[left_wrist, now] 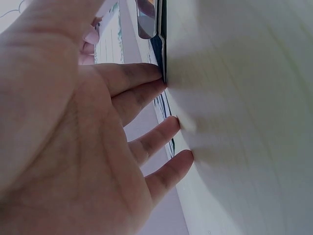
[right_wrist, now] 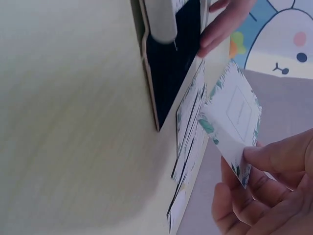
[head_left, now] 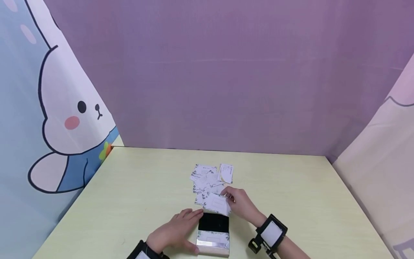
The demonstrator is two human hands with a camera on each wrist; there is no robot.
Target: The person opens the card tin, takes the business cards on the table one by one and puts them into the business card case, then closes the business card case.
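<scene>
A person's two bare hands work at the near edge of a pale yellow-green table (head_left: 136, 187). The left hand (head_left: 176, 232) lies flat beside an open card case (head_left: 213, 233), fingers nearly straight, with the fingertips (left_wrist: 155, 73) touching the left edge of the case's black-lined flap; it grips nothing. The case sits at the table's near middle, its black interior facing up and its silvery, leaf-printed half toward the person. The right hand (head_left: 240, 205) pinches a single white card with a green leaf border (right_wrist: 234, 120) between thumb and curled fingers; in the right wrist view the card is held tilted, clear of the table, just beside the far edge of the case and over the nearest cards of the pile. Just beyond the case lies a loose pile of similar leaf-bordered cards (head_left: 207, 181), overlapping one another and spread toward the table's centre; one card (head_left: 226, 173) at the pile's far right lies slightly apart, its printed text side up. Both wrists carry black straps with camera mounts (head_left: 270, 233). A purple backdrop (head_left: 226, 72) closes the rear of the scene, and a curtain printed with a cartoon rabbit (head_left: 58, 111) hangs along the left side, with a pale curtain (head_left: 385, 158) on the right.
</scene>
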